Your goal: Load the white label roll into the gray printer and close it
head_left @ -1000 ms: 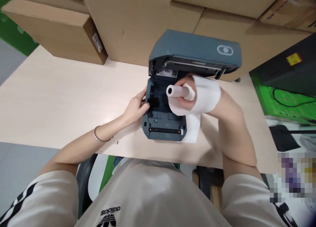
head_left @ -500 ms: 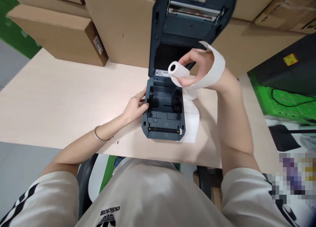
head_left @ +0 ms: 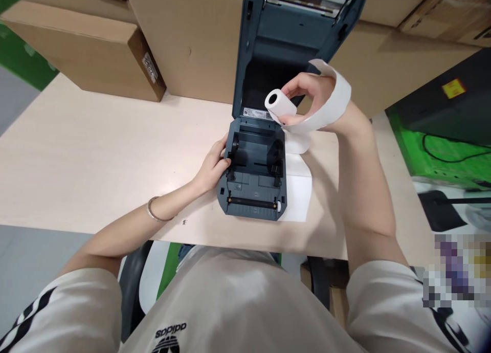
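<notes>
A white paper roll (head_left: 282, 105) is held up above the rear right corner of a dark blue-grey label printer (head_left: 247, 183), outside its bay (head_left: 253, 149). The bay has black roll holders (head_left: 275, 151) at its two sides, and a black roller (head_left: 252, 203) lies across the front with a white gear (head_left: 279, 206) at its right end.

The roll's long axis runs left to right, dipping slightly to the right. Its hollow core end faces left and up toward the camera; the other end points into the right hand (head_left: 312, 94). That hand has the roll pinched between digits on its far and near sides, and a loose paper strip (head_left: 335, 105) runs from the roll around the wrist, its end curling up behind the knuckles.

The left hand (head_left: 211, 169) touches the printer's left wall, thumb at the rim; its fingertips are hidden, so I cannot tell how firmly it grips. The printer's lid (head_left: 287, 43) stands raised at the back. White paper (head_left: 299, 192) lies on the worktop (head_left: 115, 158) just right of the printer. Behind are cardboard boxes (head_left: 192, 41), with a flatter carton (head_left: 72, 51) at the left.
</notes>
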Motion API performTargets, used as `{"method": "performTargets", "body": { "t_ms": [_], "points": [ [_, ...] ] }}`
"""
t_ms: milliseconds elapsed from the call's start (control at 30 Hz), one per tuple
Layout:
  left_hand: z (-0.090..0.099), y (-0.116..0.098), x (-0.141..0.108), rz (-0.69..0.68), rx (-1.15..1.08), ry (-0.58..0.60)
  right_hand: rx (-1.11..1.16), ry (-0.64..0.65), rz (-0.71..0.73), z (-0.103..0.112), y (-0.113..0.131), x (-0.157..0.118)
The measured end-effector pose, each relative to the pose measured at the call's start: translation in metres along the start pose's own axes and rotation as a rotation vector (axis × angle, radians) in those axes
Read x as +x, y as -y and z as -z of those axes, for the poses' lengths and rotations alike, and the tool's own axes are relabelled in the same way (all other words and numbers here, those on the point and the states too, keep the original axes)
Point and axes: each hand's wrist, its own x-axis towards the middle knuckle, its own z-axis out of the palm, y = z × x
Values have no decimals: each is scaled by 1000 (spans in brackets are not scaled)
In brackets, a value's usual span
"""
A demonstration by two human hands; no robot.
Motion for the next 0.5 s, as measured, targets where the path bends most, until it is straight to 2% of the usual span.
{"method": "performTargets", "body": {
  "t_ms": [133, 267, 367, 500],
  "points": [
    [-10, 15, -1, 38, -147, -7, 32, 16, -89, 14, -8, -27],
    [-9, 17, 2, 34, -195, 40, 17, 64, -357, 24, -46, -75],
    [-7, 15, 2, 18, -186, 45, -59, 103, -531, 14, -81, -103],
    [-8, 8, 1, 6, -166, 21, -108, 209, -598, -9, -110, -117]
  ]
}}
